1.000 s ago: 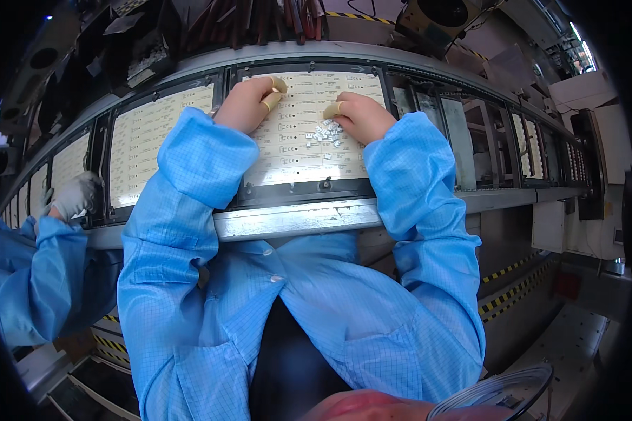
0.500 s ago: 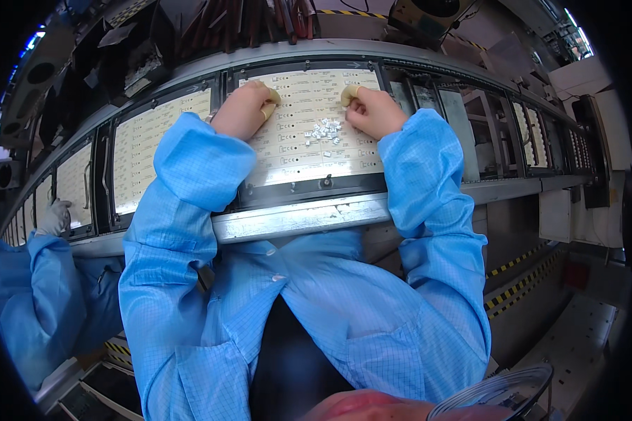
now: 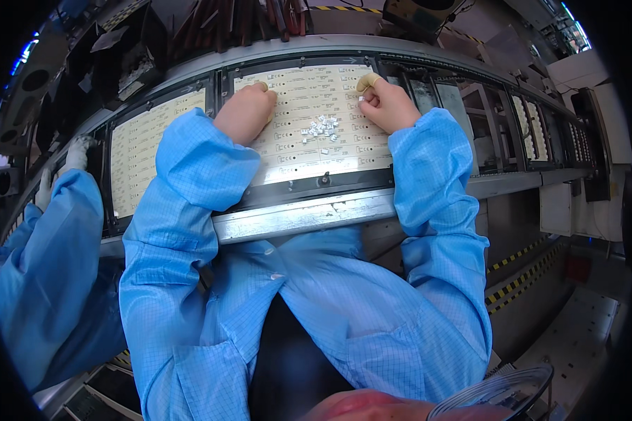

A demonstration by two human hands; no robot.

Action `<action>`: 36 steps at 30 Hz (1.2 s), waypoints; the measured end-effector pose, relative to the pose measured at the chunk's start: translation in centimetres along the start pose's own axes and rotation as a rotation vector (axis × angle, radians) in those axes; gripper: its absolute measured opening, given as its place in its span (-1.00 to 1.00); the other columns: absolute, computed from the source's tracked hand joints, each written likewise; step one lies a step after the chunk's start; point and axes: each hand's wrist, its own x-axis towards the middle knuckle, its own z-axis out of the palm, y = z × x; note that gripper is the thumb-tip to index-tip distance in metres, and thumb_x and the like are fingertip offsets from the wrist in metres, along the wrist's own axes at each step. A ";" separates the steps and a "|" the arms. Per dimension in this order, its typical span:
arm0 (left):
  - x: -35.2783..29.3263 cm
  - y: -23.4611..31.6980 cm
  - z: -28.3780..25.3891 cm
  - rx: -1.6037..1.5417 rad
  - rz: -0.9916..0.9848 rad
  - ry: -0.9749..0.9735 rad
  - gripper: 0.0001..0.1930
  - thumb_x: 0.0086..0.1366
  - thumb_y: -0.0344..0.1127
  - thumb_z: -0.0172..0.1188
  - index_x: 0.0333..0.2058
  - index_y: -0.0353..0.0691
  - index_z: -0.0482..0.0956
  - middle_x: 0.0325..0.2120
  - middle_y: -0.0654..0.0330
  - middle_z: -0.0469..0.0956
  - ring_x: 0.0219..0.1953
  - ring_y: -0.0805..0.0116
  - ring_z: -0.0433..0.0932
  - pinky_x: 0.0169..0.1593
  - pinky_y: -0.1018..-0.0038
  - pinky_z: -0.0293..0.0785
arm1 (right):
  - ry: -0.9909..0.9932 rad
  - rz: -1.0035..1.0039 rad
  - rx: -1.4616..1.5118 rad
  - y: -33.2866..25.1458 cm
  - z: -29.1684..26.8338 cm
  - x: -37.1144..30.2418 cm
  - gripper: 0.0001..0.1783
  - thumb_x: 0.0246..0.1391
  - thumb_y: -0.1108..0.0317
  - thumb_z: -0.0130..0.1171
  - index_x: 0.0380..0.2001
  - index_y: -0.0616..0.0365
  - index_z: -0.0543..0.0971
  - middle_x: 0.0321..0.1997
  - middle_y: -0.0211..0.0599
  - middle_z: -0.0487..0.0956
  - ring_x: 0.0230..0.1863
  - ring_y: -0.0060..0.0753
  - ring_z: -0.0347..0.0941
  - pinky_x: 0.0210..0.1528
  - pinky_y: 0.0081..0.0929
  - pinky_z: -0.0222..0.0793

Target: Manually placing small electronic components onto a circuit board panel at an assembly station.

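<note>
While reaching over the cream panel (image 3: 365,160) and its central loose pieces (image 3: 321,127), pinched a white part (image 3: 361,99) in the right hand (image 3: 388,107) at panel right. Curled the left hand (image 3: 247,114) at panel left, grip indeterminable.

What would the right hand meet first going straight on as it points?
Probably the cream panel beneath the right hand; if clear of that, the far edge of the dark frame. Height is unclear.
</note>
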 end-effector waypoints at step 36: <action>-1.0 3.2 0.7 -0.269 0.144 0.087 -0.80 0.12 -0.45 0.05 -0.24 -0.28 0.48 -0.32 0.01 0.45 -0.21 0.05 0.45 -0.10 0.33 0.40 | 0.061 -0.099 -0.407 -0.4 2.2 1.8 -0.81 0.03 0.40 0.09 -0.28 0.21 0.56 -0.24 -0.17 0.50 -0.16 -0.15 0.45 -0.08 -0.38 0.37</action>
